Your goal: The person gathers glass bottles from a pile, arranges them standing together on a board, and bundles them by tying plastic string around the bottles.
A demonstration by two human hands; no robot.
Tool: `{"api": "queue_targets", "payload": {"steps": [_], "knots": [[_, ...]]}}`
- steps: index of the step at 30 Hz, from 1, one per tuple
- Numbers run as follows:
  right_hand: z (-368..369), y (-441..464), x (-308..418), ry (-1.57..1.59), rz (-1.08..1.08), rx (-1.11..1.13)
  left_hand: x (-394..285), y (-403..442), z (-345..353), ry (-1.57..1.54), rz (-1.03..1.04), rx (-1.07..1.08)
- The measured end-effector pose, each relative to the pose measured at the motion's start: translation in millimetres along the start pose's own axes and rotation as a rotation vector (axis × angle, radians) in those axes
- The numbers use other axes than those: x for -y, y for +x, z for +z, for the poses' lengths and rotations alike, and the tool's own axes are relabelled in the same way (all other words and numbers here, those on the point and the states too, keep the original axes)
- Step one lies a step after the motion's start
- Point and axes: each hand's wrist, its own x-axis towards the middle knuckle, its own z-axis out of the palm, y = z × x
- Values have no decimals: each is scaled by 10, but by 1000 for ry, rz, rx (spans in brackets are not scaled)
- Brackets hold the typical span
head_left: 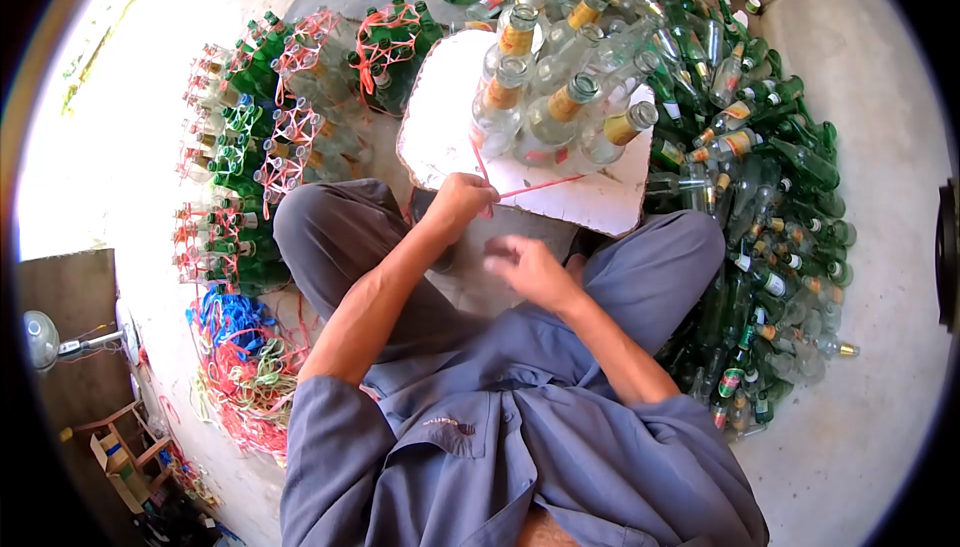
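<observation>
A white board (440, 87) lies in front of my knees, with several upright clear glass bottles (555, 122) grouped on it, some with gold neck labels. My left hand (465, 197) is closed at the board's near edge on a red string (540, 187). One part of the string runs up toward the bottles, another stretches right across the board. Blurred by motion, my right hand (520, 265) hangs over the gap between my legs, below the board. Its fingers look partly bent, and what is between them cannot be made out.
Green and clear bottles tied with red string (235, 157) stand at the left. A large heap of loose bottles (760, 187) lies at the right. Blue string (232, 322) and red string (255, 402) are piled at the lower left, near a fan (42, 340).
</observation>
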Motion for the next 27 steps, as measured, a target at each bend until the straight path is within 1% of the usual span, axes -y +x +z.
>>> {"api": "queue_targets", "payload": {"steps": [1, 3, 5, 7, 9, 10, 13, 17, 18, 21, 22, 25, 27], "knots": [[38, -211, 256, -4, -45, 75, 20, -14, -22, 4, -7, 1], [-35, -593, 548, -77, -324, 351, -26, -59, -28, -18, -24, 7], [-157, -913, 833, 68, -313, 703, -30, -52, -9, -31, -30, 12], [-169, -1124, 967, 234, -328, 895, 2, -15, 1, -30, -30, 12], [-150, -1221, 1039, 193, -461, 980, -6, -10, 0, -38, -40, 16], [-127, -1253, 1060, 212, -448, 1027, -13, -16, -4, -42, -45, 16], [-111, -1255, 1011, 179, -483, 1043, -18, -37, -13, -65, -51, 17], [-163, -1253, 1082, 317, -467, 1085, -18, -46, -8, -64, -30, 7], [-169, -1288, 1126, 349, -399, 1075, -5, -31, -3, -62, -26, 5], [-120, -1353, 1289, 131, -396, 930, 35, 8, 8, -79, -24, 13], [-60, -1346, 1285, 130, -488, 878, 40, 19, 10, -87, -23, 17], [90, -1344, 1221, 278, -669, 896, 26, 13, 19, -73, -35, -4], [104, -1358, 1296, 357, -639, 933, 1, -18, 10, -89, -23, 5]]}}
